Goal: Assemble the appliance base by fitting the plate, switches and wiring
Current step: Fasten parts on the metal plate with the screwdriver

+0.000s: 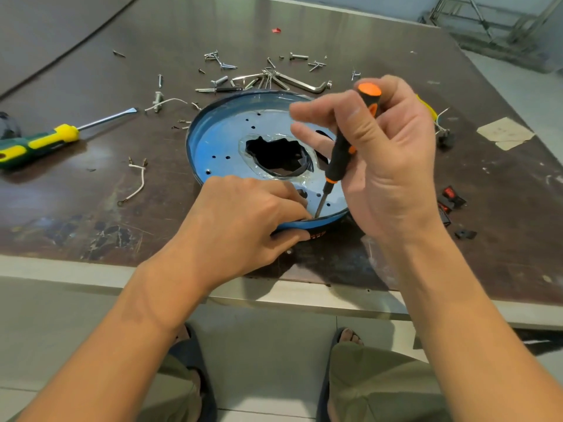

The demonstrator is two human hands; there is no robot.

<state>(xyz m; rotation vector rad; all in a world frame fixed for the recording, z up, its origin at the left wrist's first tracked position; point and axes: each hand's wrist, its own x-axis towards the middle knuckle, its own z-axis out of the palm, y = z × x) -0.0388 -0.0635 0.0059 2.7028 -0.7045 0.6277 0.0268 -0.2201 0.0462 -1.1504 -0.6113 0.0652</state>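
A round metal plate [222, 141] covered in blue film, with a torn hole in its middle, lies on the dark table. My left hand [243, 214] grips the plate's near rim, fingers curled over the edge and thumb under it. My right hand [387, 153] holds a small black-and-orange screwdriver [344, 144] upright, its tip down on the plate close to my left fingertips. Whatever sits under the tip is hidden. Red-and-black rocker switches [451, 199] lie to the right of the plate. A short white wire [137, 181] with terminals lies to the left.
A green-and-yellow flat screwdriver [51, 138] lies at the far left. Several loose screws, bolts and hex keys [268, 77] are scattered behind the plate. Paper scraps [505, 132] sit at the right. The table's front edge [91, 272] runs just below my wrists.
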